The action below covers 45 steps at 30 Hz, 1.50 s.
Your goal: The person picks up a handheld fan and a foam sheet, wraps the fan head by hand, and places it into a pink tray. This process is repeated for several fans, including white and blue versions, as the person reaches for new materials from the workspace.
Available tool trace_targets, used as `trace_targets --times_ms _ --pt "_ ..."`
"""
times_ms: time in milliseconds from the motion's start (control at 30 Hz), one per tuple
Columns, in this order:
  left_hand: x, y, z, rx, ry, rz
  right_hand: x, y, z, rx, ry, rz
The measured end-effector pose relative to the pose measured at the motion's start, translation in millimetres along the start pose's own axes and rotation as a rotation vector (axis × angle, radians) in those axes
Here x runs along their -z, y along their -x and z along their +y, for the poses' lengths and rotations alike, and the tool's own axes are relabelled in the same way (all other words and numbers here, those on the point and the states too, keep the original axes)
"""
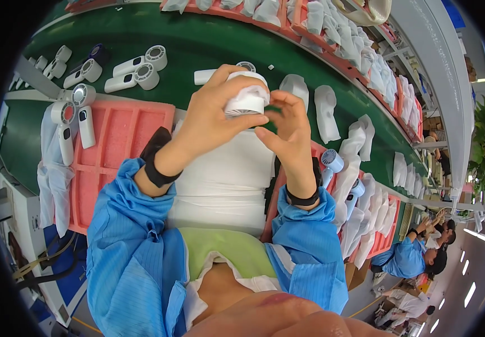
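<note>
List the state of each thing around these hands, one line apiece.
Left hand: gripping the white fan
Right hand: fingers bent, contact unclear
White fan: held, partly covered by crumpled white wrap
White sheet stack: lying flat
Two grey-ringed fans: unwrapped, lying down
Blue fan: head uncovered
Left pink tray: white fans over its left edge

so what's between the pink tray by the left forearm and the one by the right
In the head view, a stack of white sleeves or sheets, dark along its right edge, separates the left pink tray from the right pink tray.
</note>
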<state>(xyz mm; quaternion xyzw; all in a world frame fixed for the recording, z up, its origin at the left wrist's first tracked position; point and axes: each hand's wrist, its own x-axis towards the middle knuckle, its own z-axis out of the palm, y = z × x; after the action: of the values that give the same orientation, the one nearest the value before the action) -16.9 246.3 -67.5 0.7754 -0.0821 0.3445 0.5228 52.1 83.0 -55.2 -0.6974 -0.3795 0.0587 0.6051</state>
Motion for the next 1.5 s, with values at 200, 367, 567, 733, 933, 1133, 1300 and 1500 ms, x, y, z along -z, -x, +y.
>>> trace_targets --times_ms 200,367,567,733,933,1133,1300,1500 --pt "15.5 -5.0 17.7 0.149 0.328 0.222 -4.4 12.9 8.5 -0.151 -0.003 -0.307" --pt "2.5 -0.4 18.3 -0.074 0.037 0.288 -15.4 10.6 14.4 -0.016 0.540 0.003" --pt "8.4 0.8 20.9 -0.184 -0.272 0.256 -18.7 13.5 5.7 0.012 0.552 0.109" --pt "18.1 -7.6 2.4 -0.029 -0.065 0.340 0.0 9.8 4.4 0.043 0.429 -0.059" --pt "19.6 -10.9 -20.0 0.206 0.196 0.379 15.1 1.1 9.2 -0.154 0.312 -0.022" --pt "-7.7 -2.4 -0.6 0.114 0.062 0.295 -4.0 10.6 5.5 -0.020 0.615 0.061" --pt "-4.4 -2.2 1.4 0.082 -0.032 0.346 -13.5 11.1 -0.6 0.058 0.742 0.107" --pt "1.1 -3.0 -0.8 0.239 -0.029 0.316 -17.2 9.9 -1.1 0.105 0.883 0.138"
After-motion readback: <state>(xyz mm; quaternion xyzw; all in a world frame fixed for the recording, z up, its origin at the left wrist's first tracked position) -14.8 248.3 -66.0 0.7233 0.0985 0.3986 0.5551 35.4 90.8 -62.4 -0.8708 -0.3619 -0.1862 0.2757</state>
